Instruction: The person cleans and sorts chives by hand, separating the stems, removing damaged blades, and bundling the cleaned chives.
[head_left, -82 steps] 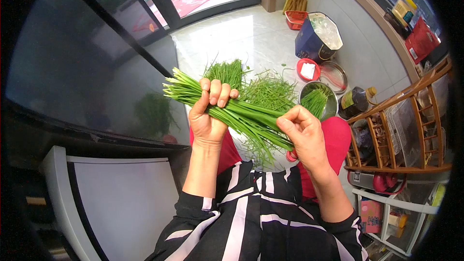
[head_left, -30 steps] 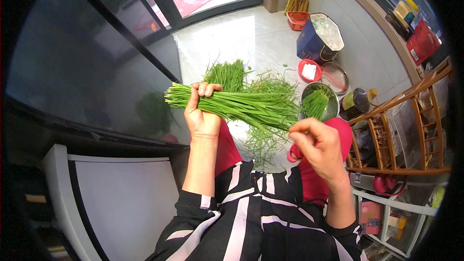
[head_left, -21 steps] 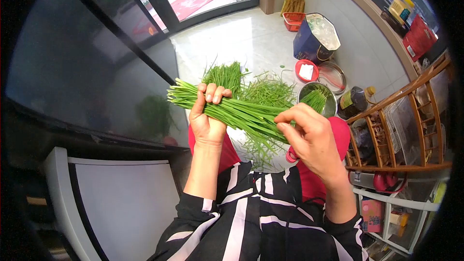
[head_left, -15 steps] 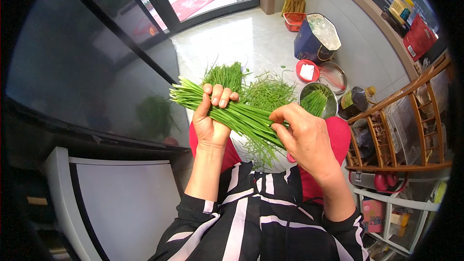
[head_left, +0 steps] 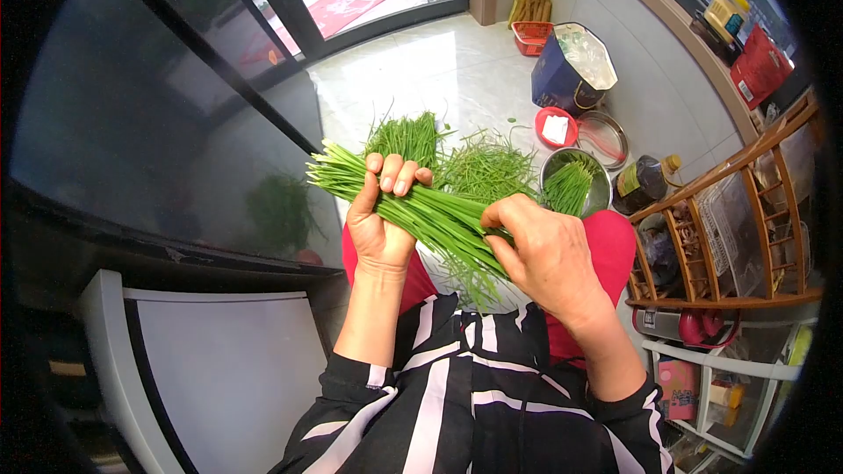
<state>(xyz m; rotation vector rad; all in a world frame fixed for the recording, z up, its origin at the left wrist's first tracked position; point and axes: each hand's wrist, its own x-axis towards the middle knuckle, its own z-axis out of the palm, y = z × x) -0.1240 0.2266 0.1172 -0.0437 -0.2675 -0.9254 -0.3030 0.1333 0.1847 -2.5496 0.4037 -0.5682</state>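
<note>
A thick bunch of garlic chives (head_left: 442, 216) lies slantwise across my lap, pale cut ends at the upper left and green leaves running down to the right. My left hand (head_left: 384, 204) is wrapped round it near the pale ends. At the leafy end my right hand (head_left: 544, 256) pinches some leaves between thumb and fingers; the exact leaves are partly hidden. Beyond the bunch, a neat heap of chives (head_left: 407, 140) and a looser heap of chives (head_left: 488, 168) rest on the floor. More chives (head_left: 568, 186) stand in a metal bowl (head_left: 607, 196) by my right knee.
A red dish (head_left: 548, 135), a round metal pan (head_left: 625, 151), a dark bottle (head_left: 638, 188) and a blue bag (head_left: 555, 75) stand on the floor at right. A wooden rack (head_left: 701, 250) borders my right side. On my left are a white cabinet (head_left: 233, 369) and a dark glossy panel (head_left: 158, 140).
My right hand has slid slightly left along the leaf ends of the bunch. The left hand keeps its grip, nearly unmoved.
</note>
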